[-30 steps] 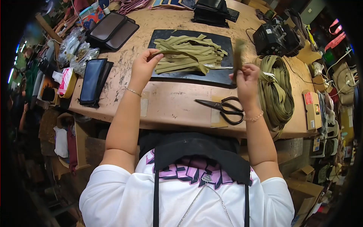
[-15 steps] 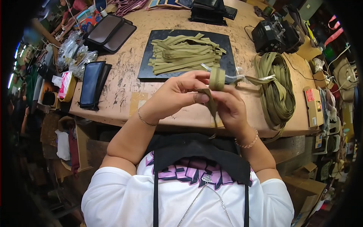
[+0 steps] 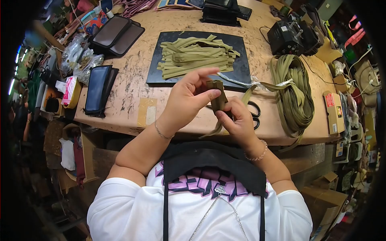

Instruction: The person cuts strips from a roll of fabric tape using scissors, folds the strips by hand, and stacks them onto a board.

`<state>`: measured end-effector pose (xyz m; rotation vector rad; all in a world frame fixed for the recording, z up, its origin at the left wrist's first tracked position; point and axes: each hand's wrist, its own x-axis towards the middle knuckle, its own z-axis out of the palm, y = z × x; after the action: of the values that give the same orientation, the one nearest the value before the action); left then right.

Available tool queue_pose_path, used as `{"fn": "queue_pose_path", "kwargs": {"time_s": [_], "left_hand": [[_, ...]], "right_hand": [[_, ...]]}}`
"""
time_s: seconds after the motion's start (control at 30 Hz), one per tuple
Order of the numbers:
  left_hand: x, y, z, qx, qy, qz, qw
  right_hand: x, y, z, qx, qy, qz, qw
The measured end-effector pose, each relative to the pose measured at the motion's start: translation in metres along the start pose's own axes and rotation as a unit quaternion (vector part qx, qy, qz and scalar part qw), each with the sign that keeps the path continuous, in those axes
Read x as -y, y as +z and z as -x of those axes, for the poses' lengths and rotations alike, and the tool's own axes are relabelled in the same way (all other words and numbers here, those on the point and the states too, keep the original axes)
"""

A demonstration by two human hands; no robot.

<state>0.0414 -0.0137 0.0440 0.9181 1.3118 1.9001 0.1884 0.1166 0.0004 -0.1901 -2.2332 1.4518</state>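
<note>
A folded length of olive zipper tape (image 3: 218, 96) stands between my two hands, above the table's front edge. My right hand (image 3: 240, 120) pinches its lower part between thumb and fingers. The thumb of my left hand (image 3: 187, 98) presses against the tape's upper part, with the fingers curled behind it. A tail of tape hangs below. From behind my right hand, tape runs to a large olive zipper tape coil (image 3: 295, 100) on the right. Black-handled scissors (image 3: 255, 116) lie beside my right hand, blades mostly hidden.
A pile of cut olive zipper strips (image 3: 197, 58) lies on a black board (image 3: 155, 76) ahead. Dark pouches (image 3: 98, 90) sit at the left, a black machine (image 3: 285, 38) at the back right. A small cardboard box (image 3: 333, 112) stands near the right edge.
The tape, earlier looped up above my fingers, is now folded into a short upright bundle. My right hand has shifted slightly left and down, and the scissor handles now show.
</note>
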Motion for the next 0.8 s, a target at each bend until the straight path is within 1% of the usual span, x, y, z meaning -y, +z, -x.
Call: {"fn": "queue_pose_path", "kwargs": {"time_s": [0.13,0.23,0.33,0.43,0.63,0.8], "left_hand": [[0.005,0.003,0.003,0.01,-0.035,0.015,0.999],[0.005,0.004,0.004,0.008,-0.025,0.0,1.0],[0.0,0.003,0.006,0.012,-0.05,0.028,0.998],[0.001,0.003,0.008,-0.003,-0.066,-0.014,0.998],[0.003,0.003,0.01,0.006,-0.061,-0.048,0.997],[0.002,0.003,0.01,0.01,-0.063,-0.044,0.997]], "right_hand": [[-0.005,0.007,0.0,-0.023,-0.017,-0.047,0.998],[-0.004,0.007,0.002,-0.001,-0.01,-0.044,0.999],[-0.005,0.007,0.004,-0.025,-0.007,-0.038,0.999],[-0.011,0.009,0.003,-0.045,-0.028,-0.056,0.997],[-0.013,0.01,0.008,-0.027,0.024,-0.081,0.996],[-0.009,0.009,0.007,-0.022,0.01,-0.067,0.997]]}}
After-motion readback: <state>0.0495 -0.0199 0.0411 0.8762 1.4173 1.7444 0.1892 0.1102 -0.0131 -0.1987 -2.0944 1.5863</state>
